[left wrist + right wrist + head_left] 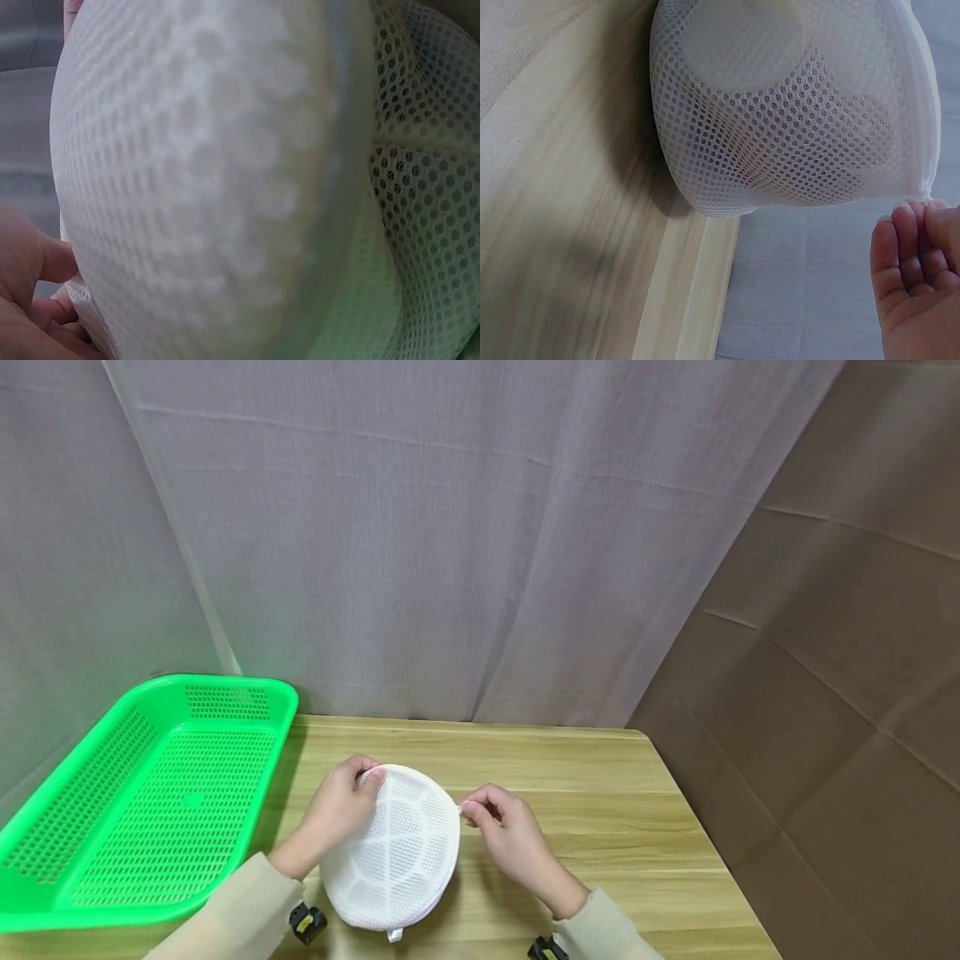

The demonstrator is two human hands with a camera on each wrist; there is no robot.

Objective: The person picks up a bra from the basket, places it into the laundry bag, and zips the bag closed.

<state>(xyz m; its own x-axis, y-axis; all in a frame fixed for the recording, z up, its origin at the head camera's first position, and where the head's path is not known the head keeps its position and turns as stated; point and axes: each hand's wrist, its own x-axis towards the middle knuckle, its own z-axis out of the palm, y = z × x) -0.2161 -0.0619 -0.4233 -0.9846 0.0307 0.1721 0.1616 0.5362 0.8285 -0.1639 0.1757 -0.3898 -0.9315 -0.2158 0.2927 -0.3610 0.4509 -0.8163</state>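
Note:
A round white mesh laundry bag (390, 852) stands tilted over the wooden table, its flat ribbed face toward the head camera. At its upper left rim, my left hand (341, 806) grips the edge with the thumb on the face; the left wrist view shows those fingers (34, 277) against the mesh. My right hand (510, 839) pinches a small white tab (460, 809) on the bag's right rim between thumb and fingertips. The right wrist view shows the pinch at the corner of the seam, and a pale round patch (742, 45) on the mesh.
A large green plastic basket (285, 727) with perforated walls stands on the left. The wooden table (600, 827) extends right of the bag. Grey cloth (420, 568) hangs behind, and a brown panel (840, 710) slopes along the right side.

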